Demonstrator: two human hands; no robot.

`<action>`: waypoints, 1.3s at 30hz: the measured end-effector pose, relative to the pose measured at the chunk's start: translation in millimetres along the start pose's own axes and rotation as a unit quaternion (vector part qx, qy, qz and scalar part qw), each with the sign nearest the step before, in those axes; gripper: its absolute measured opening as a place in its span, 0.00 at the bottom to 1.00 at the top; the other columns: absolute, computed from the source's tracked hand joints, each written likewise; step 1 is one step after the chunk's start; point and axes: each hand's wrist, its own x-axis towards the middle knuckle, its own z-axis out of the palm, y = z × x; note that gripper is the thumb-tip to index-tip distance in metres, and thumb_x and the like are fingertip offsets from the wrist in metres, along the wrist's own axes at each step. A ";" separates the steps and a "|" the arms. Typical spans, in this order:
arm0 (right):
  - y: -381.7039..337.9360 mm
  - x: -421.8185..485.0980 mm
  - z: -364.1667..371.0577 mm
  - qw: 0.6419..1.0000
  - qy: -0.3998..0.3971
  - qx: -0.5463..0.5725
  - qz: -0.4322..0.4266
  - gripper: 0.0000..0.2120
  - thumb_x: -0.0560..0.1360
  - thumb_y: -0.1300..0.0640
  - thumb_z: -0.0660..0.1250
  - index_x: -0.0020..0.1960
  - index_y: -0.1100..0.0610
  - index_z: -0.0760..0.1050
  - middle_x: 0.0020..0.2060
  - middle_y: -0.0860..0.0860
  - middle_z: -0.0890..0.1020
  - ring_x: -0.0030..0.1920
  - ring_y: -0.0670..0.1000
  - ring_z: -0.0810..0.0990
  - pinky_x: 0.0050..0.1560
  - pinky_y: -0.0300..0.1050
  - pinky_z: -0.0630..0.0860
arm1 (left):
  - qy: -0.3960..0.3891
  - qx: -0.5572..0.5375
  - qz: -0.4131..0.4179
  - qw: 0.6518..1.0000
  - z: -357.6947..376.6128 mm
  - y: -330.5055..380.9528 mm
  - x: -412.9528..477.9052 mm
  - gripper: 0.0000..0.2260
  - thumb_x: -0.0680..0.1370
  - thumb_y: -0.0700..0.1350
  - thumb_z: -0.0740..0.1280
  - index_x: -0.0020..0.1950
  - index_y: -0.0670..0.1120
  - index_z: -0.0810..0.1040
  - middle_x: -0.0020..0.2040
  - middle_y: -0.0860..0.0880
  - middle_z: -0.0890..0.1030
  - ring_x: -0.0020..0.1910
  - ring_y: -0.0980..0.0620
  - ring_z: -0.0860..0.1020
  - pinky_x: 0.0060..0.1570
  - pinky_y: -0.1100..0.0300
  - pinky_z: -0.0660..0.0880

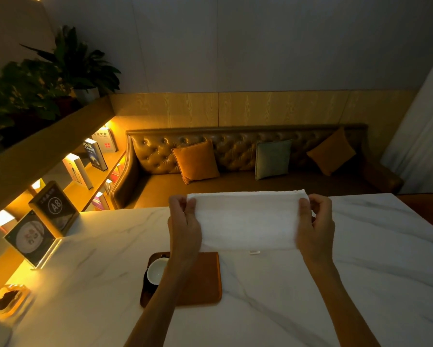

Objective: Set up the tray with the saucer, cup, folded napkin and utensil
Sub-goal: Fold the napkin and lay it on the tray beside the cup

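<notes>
A white napkin (pixel 246 220) is stretched wide in the air above the marble table, folded into a long band. My left hand (pixel 184 222) pinches its left end and my right hand (pixel 315 224) pinches its right end. Below them a brown tray (pixel 202 281) lies on the table. A white cup (pixel 156 271) sits on a dark saucer (pixel 147 284) at the tray's left side, partly hidden by my left forearm. A small white object (pixel 254 252) lies on the table just under the napkin's lower edge. No utensil shows clearly.
The white marble table (pixel 360 259) fills the foreground. Acrylic sign stands (pixel 38 231) are at its left edge, with a small glowing holder (pixel 8 298) near the front left. A leather sofa with cushions (pixel 235 161) is beyond the far edge; lit bookshelves are at the left.
</notes>
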 end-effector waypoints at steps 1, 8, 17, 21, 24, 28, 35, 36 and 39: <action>1.7 -2.1 2.5 1.000 0.006 0.005 0.013 0.09 0.80 0.48 0.59 0.57 0.50 0.66 0.48 0.46 0.75 0.41 0.41 0.77 0.34 0.33 0.72 | 0.000 0.007 0.007 1.000 -0.8 -0.3 0.7 0.02 0.83 0.48 0.56 0.53 0.54 0.64 0.42 0.56 0.74 0.42 0.69 0.77 0.34 0.78 0.73; 5.4 -13.3 7.8 0.998 0.002 0.038 0.046 0.07 0.80 0.50 0.59 0.56 0.51 0.68 0.44 0.41 0.75 0.43 0.42 0.76 0.38 0.36 0.74 | 0.011 0.039 0.015 0.999 -8.9 -2.5 2.4 0.03 0.83 0.44 0.58 0.52 0.52 0.65 0.41 0.59 0.73 0.42 0.72 0.76 0.36 0.80 0.71; 11.4 -15.5 8.0 0.998 -0.019 0.031 0.052 0.05 0.80 0.51 0.60 0.54 0.50 0.69 0.48 0.47 0.75 0.44 0.42 0.75 0.38 0.35 0.72 | -0.003 0.038 -0.020 0.999 -15.4 -11.2 -1.4 0.02 0.83 0.46 0.59 0.52 0.49 0.68 0.40 0.57 0.74 0.40 0.71 0.77 0.33 0.76 0.73; 24.2 -14.5 10.3 0.995 -0.051 0.015 0.084 0.08 0.79 0.51 0.61 0.55 0.54 0.71 0.49 0.49 0.76 0.46 0.49 0.75 0.40 0.37 0.72 | -0.034 0.041 -0.087 0.995 -12.7 -24.1 -7.3 0.04 0.82 0.50 0.60 0.52 0.50 0.69 0.46 0.61 0.74 0.46 0.61 0.77 0.42 0.65 0.72; 30.7 -19.2 11.5 0.992 -0.065 0.017 0.108 0.08 0.79 0.50 0.61 0.54 0.54 0.71 0.47 0.48 0.76 0.46 0.49 0.75 0.40 0.35 0.71 | -0.047 0.054 -0.123 0.990 -11.3 -34.1 -14.1 0.07 0.81 0.52 0.62 0.52 0.49 0.71 0.47 0.59 0.75 0.49 0.57 0.75 0.48 0.60 0.71; 31.3 -30.4 15.6 0.988 -0.081 0.003 0.127 0.06 0.79 0.50 0.62 0.52 0.52 0.70 0.43 0.45 0.75 0.42 0.45 0.74 0.37 0.35 0.69 | -0.057 0.072 -0.131 0.987 -5.8 -33.7 -26.8 0.07 0.80 0.51 0.63 0.49 0.48 0.72 0.44 0.56 0.75 0.45 0.57 0.75 0.42 0.66 0.69; -1.7 -68.3 44.8 0.980 -0.145 0.032 0.135 0.07 0.77 0.46 0.63 0.52 0.47 0.70 0.43 0.39 0.75 0.42 0.41 0.77 0.35 0.29 0.70 | -0.101 0.037 -0.124 0.986 13.0 -3.7 -58.2 0.05 0.81 0.49 0.63 0.47 0.49 0.71 0.42 0.53 0.75 0.41 0.55 0.76 0.37 0.62 0.75; -7.0 -74.3 49.3 0.979 -0.147 0.039 0.132 0.07 0.77 0.45 0.63 0.52 0.46 0.70 0.43 0.39 0.76 0.42 0.40 0.77 0.34 0.28 0.71 | -0.105 0.031 -0.126 0.986 14.8 0.4 -62.4 0.05 0.81 0.49 0.63 0.48 0.49 0.71 0.42 0.53 0.76 0.42 0.55 0.77 0.36 0.64 0.75; -21.4 -88.5 59.0 0.978 -0.157 0.070 0.118 0.03 0.76 0.45 0.63 0.48 0.42 0.71 0.41 0.38 0.78 0.43 0.35 0.79 0.31 0.25 0.73 | -0.100 -0.001 -0.137 0.986 17.0 11.1 -69.0 0.04 0.81 0.48 0.63 0.50 0.48 0.72 0.43 0.52 0.78 0.42 0.55 0.80 0.34 0.68 0.77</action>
